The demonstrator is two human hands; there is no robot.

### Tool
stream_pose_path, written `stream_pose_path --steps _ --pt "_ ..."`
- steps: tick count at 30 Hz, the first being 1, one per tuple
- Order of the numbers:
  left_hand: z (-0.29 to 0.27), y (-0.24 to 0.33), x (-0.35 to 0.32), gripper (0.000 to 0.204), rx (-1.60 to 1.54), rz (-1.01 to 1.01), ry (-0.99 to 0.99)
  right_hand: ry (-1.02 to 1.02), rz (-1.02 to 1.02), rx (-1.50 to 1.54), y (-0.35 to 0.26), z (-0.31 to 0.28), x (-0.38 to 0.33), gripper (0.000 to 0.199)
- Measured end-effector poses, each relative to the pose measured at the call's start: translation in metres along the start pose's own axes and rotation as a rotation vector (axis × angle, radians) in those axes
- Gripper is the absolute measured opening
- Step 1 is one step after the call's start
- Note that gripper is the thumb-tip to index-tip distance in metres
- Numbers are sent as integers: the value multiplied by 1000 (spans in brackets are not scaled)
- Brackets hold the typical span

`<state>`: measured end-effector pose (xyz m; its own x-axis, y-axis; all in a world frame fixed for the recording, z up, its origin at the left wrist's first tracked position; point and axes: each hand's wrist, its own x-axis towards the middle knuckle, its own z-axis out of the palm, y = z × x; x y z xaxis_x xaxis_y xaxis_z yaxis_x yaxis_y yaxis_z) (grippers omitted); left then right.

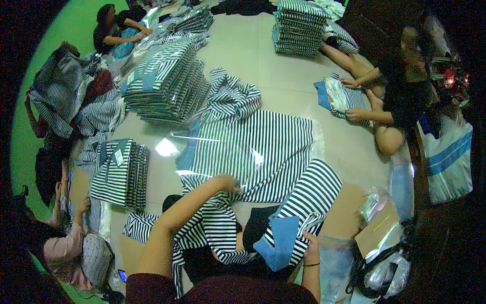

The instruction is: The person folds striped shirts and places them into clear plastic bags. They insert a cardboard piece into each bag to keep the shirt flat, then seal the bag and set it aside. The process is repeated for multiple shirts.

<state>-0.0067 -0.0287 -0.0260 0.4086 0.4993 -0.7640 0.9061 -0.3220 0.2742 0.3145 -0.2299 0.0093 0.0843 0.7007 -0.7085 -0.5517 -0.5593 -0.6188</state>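
Black-and-white striped cloth, one spread garment (pixel 268 147), laid out on the pale floor (pixel 291 96) before the seated person; clear plastic glare shows over its left part. Landmark for this entry.

Item: folded garment (pixel 306 197), striped, with blue panel (pixel 281 240); held tilted at the near right corner of the spread garment.

Hands: right hand (pixel 311 248) grasping the folded garment by its lower right edge. Left hand (pixel 228 183) at the near edge of the spread garment, fingers curled; whether it pinches cloth cannot be told.

Also listed: crumpled striped cloth (pixel 233 96), just beyond the spread garment; tall stack (pixel 162 83), beyond and left of it; shorter stack (pixel 114 177), to its left; cardboard sheet (pixel 377 230), to its right.

Stage, as judged: sorting out or folding, one piece gathered, one lying flat. Next move, as judged: calls for keeping the folds together in the right hand while the left controls the flat cloth without creasing it.
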Motion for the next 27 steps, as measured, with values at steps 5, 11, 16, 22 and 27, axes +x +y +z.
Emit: stream_pose_path --steps 5,11,16,22,27 --pt "29 -15 -1 37 0 17 626 -61 -4 -151 -17 49 6 67" --pt "62 -27 2 22 -295 159 847 -341 187 -130 -13 93 11 63" --pt "69 -28 -1 19 -416 80 959 -217 319 -82 4 114 25 37" --pt "43 -27 -14 20 -935 -19 997 -433 471 -214 5 128 27 46" --pt "25 -22 -37 17 -697 -3 1157 -504 340 -290 3 135 23 54"
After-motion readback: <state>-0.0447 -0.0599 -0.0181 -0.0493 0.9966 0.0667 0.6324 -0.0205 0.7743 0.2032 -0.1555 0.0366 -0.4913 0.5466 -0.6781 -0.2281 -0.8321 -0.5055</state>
